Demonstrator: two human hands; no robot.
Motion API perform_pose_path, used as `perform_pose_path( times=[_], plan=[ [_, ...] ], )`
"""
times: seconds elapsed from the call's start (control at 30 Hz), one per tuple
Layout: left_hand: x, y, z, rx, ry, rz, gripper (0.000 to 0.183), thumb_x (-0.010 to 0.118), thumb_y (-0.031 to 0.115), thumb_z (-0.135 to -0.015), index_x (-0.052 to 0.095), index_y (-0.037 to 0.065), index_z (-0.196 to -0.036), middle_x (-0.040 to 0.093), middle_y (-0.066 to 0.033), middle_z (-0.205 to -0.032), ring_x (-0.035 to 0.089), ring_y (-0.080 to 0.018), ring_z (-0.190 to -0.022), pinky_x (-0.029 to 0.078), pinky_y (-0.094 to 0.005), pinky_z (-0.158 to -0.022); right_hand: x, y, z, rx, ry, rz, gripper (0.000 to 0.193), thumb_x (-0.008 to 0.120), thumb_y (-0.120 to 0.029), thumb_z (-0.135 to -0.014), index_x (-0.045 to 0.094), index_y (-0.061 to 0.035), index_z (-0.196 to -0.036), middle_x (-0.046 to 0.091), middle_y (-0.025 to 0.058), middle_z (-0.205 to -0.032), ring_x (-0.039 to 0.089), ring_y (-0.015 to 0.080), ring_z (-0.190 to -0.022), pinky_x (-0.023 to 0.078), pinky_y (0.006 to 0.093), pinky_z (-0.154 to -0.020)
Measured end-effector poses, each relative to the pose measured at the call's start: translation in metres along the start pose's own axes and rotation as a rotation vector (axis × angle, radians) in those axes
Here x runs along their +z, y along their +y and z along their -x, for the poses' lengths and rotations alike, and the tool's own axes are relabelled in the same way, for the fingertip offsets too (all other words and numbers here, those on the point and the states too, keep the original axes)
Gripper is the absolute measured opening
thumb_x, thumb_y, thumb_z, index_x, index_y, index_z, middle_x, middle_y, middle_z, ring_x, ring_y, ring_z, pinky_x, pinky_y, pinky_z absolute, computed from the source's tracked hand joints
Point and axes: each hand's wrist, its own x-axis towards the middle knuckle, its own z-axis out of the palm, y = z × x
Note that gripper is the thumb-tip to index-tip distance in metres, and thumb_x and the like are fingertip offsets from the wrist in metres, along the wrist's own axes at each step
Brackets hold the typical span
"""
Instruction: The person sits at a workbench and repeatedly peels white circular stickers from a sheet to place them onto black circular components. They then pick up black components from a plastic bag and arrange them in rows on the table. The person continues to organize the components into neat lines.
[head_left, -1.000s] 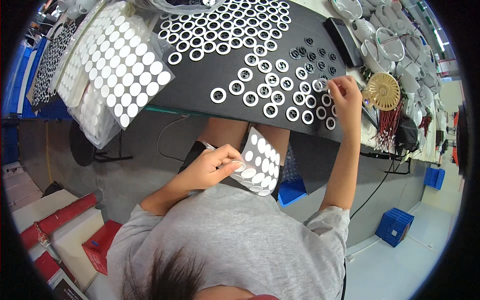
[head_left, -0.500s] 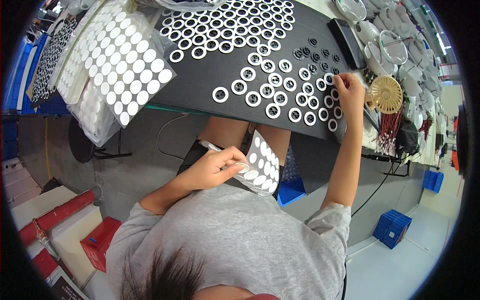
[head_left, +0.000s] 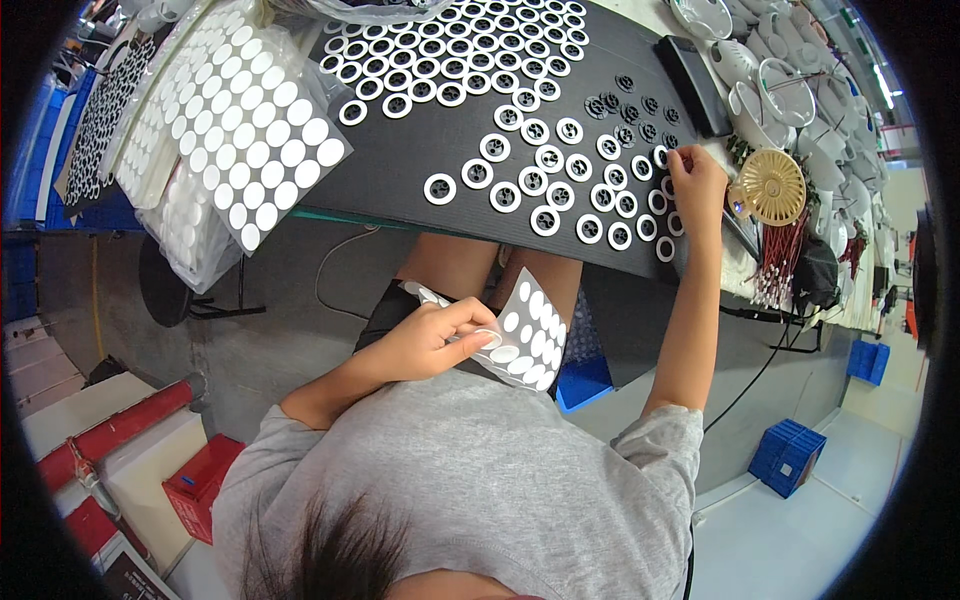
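Note:
My left hand [head_left: 435, 338] is closed over my lap, thumb and fingers pinching a curled backing sheet of white round stickers [head_left: 540, 331]. The sheet bends away to the right of the fingers. At the right side of the table, my right hand [head_left: 699, 190] has its fingertips pinched at the edge of a black disc with a white ring [head_left: 661, 156], partly covering it. Other white-ringed black discs [head_left: 577, 167] lie scattered to its left and below. Just beyond the fingertips is a loose group of plain black discs [head_left: 627, 133].
Rows of white-ringed discs [head_left: 425, 67] cover the far part of the black table [head_left: 400, 160]. A flat sticker sheet [head_left: 262, 130] overhangs the left edge. To the right are a black box [head_left: 693, 86], a yellow fan [head_left: 772, 188] and piled white housings [head_left: 790, 90].
The sticker sheet in my left hand has swung slightly to the right. My right hand has barely moved, and the ring at its fingertips has shifted a little to the right.

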Motion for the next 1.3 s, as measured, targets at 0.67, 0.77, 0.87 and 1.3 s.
perform_pose_path(
  times=[0.67,0.77,0.87,1.3],
  plan=[
    [0.003,-0.003,-0.001,0.032,0.014,0.018,0.012,0.053,0.009,-0.087,0.053,0.0,-0.094,0.063,-0.0049,-0.07,0.056,-0.0049,-0.064,0.042,-0.0206,-0.058,-0.003,-0.013,0.006,-0.142,-0.09,-0.111,0.013,0.06,-0.007,-0.076,0.06,-0.0009,-0.087,0.052,0.0122,-0.067,0.051,0.0227,-0.06,0.042,0.0325,-0.059],
    [0.003,-0.001,0.0,0.054,0.03,0.006,0.012,0.054,0.009,-0.086,0.053,0.0,-0.093,0.061,-0.0028,-0.065,0.053,-0.0035,-0.06,0.04,-0.02,-0.055,-0.006,-0.016,0.01,-0.133,-0.063,-0.13,0.013,0.06,-0.006,-0.076,0.06,-0.0013,-0.089,0.051,0.0099,-0.065,0.049,0.0195,-0.058,0.04,0.03,-0.056],
    [0.002,0.001,-0.001,0.025,0.062,0.021,0.011,0.055,0.01,-0.086,0.053,0.0,-0.091,0.057,-0.0005,-0.06,0.048,-0.0021,-0.055,0.037,-0.0193,-0.052,-0.015,-0.027,0.027,-0.095,-0.018,-0.272,0.013,0.06,-0.004,-0.076,0.06,-0.0005,-0.088,0.052,0.0079,-0.065,0.047,0.0164,-0.056,0.039,0.0272,-0.052],
    [0.0,0.006,-0.007,-0.113,0.283,0.239,0.018,0.056,0.016,-0.088,0.052,0.002,-0.076,0.047,0.0067,-0.059,0.037,0.0008,-0.054,0.029,-0.0173,-0.047,-0.009,-0.125,0.158,-0.684,-0.222,-0.455,0.03,0.072,-0.01,-0.061,0.058,-0.0033,-0.087,0.058,0.0061,-0.086,0.056,0.0207,-0.074,0.041,0.0318,-0.061]
  ],
)
